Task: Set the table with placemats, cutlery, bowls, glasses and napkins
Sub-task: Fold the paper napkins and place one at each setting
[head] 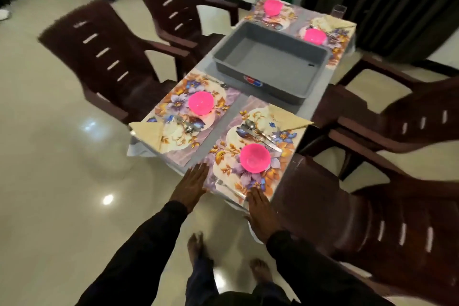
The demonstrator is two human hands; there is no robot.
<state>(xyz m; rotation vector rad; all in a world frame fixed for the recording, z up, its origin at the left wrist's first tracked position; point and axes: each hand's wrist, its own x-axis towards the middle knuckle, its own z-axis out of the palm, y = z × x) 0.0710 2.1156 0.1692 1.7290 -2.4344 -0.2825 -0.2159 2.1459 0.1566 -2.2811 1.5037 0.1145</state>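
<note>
A person is standing at the near end of a tabletop [316, 97], looking down over 2 dark sleeves. The left hand [195, 181] and right hand [260, 208] are both lying flat on the near edge, fingers straight, each grip released and holding nothing. They are probably pressing the closest placemat [221, 154] flat or squaring it to the edge. On that floral placemat a pink bowl [254, 158] is sitting in the middle, with cutlery [258, 134] just beyond it and a folded beige napkin [285, 118] at the far corner. To its left a second placemat [171, 107] is carrying another pink bowl [200, 103], a spoon [187, 126] and a napkin [149, 131] that is overhanging the tabletop's edge. Beyond these, a grey tub [273, 88] is resting mid-tabletop and looking empty, which suggests it carried the settings here. At the far end, 2 more settings are showing a pink bowl [272, 7] and another pink bowl [315, 36], with a clear glass [339, 11] at the far right corner. Only 1 glass is plainly visible, so glasses may be what is left. 4 brown chairs are flanking the tabletop.
</note>
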